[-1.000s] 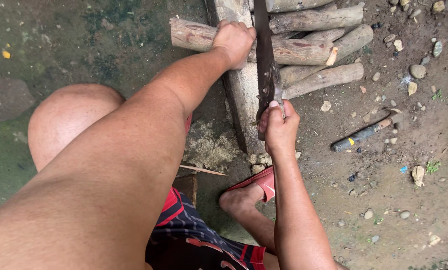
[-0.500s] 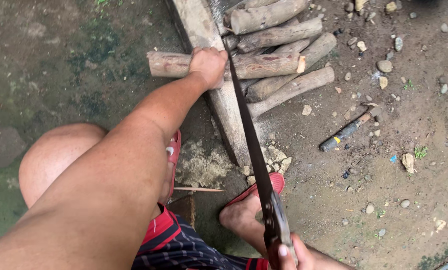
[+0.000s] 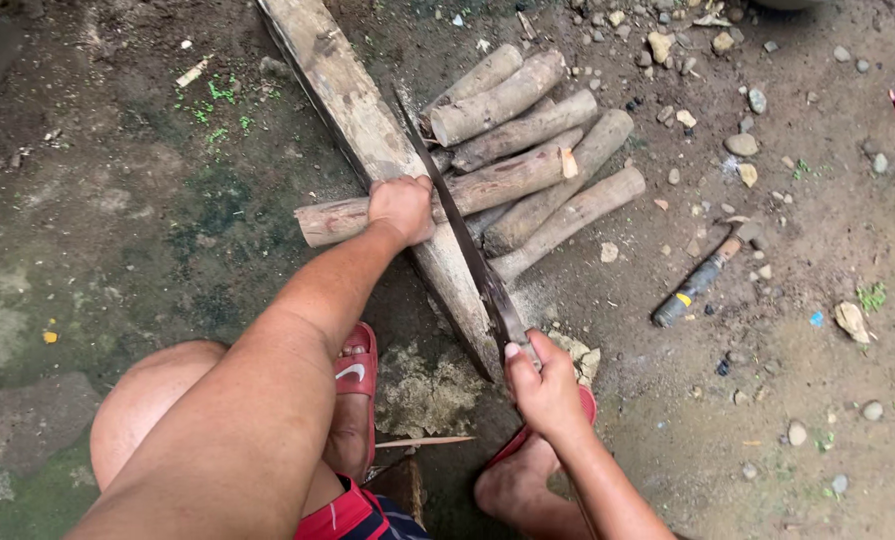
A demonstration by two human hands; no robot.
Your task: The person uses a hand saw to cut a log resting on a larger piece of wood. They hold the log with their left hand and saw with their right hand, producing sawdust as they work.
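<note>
- Left hand (image 3: 403, 208) clamps the log (image 3: 467, 190), stiff and probably heavy, against the plank (image 3: 367, 130).
- Right hand (image 3: 542, 385) grips the thin saw (image 3: 462, 235) by its handle, likely whippy.

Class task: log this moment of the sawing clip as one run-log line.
left hand: holds log on plank | right hand: grips saw, blade across log | nearby: log pile, hammer

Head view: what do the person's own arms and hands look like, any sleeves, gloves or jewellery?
Both arms are bare up to the frame edge, with no sleeves showing. The left hand and the right hand wear no gloves, and no rings, watch or wristband show on the fingers or wrists. Lower down, the person wears red slide sandals and red-trimmed dark shorts.
</note>
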